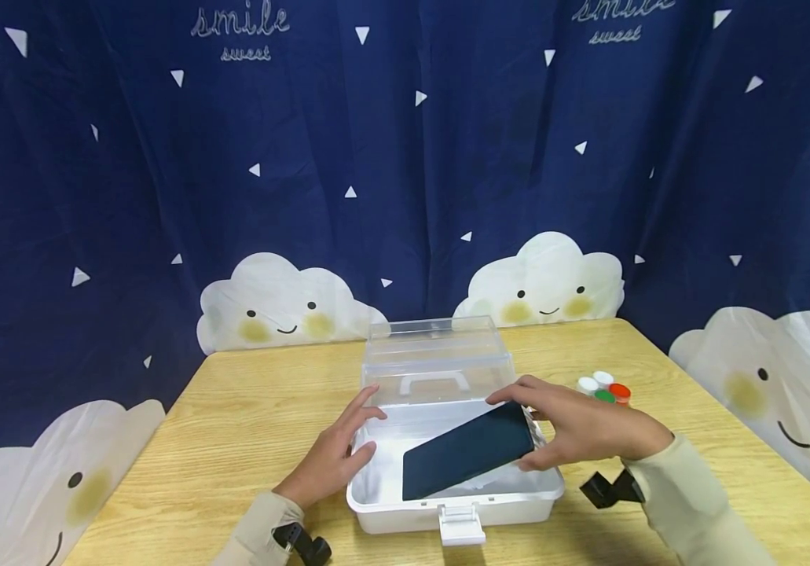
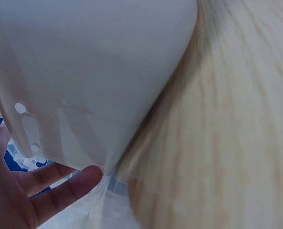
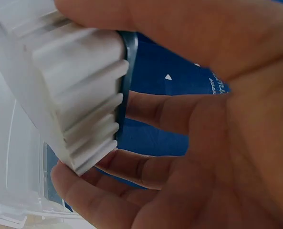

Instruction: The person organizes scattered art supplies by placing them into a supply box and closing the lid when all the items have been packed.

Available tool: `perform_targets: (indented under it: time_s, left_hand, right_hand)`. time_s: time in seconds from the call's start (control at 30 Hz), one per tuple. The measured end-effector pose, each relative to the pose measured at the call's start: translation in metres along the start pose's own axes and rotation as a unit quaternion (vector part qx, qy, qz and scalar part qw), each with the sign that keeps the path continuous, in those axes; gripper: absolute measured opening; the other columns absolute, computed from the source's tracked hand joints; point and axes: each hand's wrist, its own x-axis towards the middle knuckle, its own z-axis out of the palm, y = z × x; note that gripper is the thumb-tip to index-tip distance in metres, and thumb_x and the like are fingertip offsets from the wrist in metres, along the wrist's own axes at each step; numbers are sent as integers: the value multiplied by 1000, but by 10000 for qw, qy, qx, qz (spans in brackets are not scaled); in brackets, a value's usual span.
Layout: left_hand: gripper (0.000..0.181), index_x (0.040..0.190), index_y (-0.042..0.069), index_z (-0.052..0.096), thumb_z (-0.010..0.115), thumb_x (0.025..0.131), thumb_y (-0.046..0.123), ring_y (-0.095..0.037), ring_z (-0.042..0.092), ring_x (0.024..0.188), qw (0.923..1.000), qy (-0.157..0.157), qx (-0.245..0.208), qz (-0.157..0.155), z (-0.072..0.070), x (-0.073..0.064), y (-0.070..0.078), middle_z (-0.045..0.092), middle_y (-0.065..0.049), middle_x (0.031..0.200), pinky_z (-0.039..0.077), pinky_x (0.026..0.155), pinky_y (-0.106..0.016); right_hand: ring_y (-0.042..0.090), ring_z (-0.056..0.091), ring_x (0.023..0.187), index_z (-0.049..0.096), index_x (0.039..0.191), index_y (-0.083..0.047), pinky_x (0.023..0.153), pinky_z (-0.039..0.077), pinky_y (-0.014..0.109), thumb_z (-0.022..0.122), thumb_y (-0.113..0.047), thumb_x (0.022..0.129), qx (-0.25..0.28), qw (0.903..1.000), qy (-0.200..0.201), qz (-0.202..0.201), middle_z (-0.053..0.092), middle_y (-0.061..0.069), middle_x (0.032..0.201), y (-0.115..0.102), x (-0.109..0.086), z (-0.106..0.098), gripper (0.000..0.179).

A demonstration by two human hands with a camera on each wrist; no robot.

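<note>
A white plastic box (image 1: 383, 515) with a clear lid (image 1: 440, 346) tipped back stands on the table. My right hand (image 1: 584, 420) grips the right end of a dark flat rectangular block (image 1: 468, 452), thumb on the near side and fingers on the far side. The block lies slanted over the box opening, its left end nearer the front. In the right wrist view, the block's white ridged side (image 3: 84, 90) shows under a thin dark green edge. My left hand (image 1: 337, 456) is at the box's left rim, fingers spread and thumb apart from them.
Several small pots with white, red and green lids (image 1: 620, 391) stand right of the box, partly behind my right hand. A white latch (image 1: 461, 527) hangs at the box front. A dark blue curtain (image 1: 405, 157) closes off the wooden table (image 1: 270, 393) behind.
</note>
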Motion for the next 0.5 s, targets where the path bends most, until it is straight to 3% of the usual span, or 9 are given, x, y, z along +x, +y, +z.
perform_targets:
  time_s: [0.3, 0.5]
  left_hand:
    - [40, 126, 24, 52, 60, 90, 10, 0, 35, 49, 10000, 6, 62, -42, 0, 0, 0, 22, 8, 158, 42, 52, -23]
    - [42, 126, 27, 51, 61, 90, 8, -1, 36, 50, 9997, -62, 90, -212, 0, 0, 1, 19, 12, 158, 43, 53, -23]
  right_hand:
    - [16, 51, 113, 42, 140, -27, 96, 46, 46, 78, -27, 78, 784, 9963, -175, -311, 47, -4, 125, 4, -2, -4, 72]
    - [13, 52, 110, 44, 138, -28, 92, 48, 38, 79, -33, 76, 279, 9993, 90, -251, 51, -10, 122, 4, -3, -4, 71]
